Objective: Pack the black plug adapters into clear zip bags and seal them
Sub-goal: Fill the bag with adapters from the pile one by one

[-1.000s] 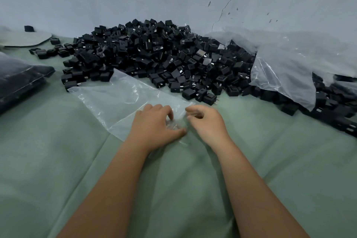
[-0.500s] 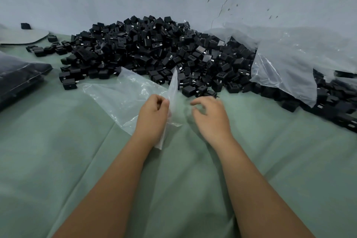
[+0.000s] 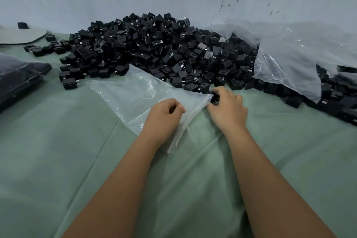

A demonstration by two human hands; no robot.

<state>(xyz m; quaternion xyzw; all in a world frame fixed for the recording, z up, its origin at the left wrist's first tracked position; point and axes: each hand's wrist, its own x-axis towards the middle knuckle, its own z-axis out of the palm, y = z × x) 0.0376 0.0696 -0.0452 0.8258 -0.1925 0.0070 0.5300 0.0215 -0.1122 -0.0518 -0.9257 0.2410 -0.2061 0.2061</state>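
A big heap of black plug adapters (image 3: 154, 48) lies on the green cloth against the wall. In front of it lies a clear zip bag (image 3: 135, 98), flat and with nothing inside. My left hand (image 3: 164, 116) pinches the bag's near edge at its mouth, lifting it slightly. My right hand (image 3: 227, 108) is at the bag's right corner, at the foot of the heap, with its fingers curled round a black adapter (image 3: 214, 98).
A large crumpled clear plastic sheet (image 3: 289, 58) covers more adapters at the right. A filled bag of adapters (image 3: 17, 77) lies at the left edge. A few loose adapters (image 3: 44, 48) sit at the far left. Green cloth (image 3: 58, 160) spreads in front.
My left hand went from pressing the bag flat to pinching and lifting its edge. My right hand reached forward to the heap and took hold of an adapter.
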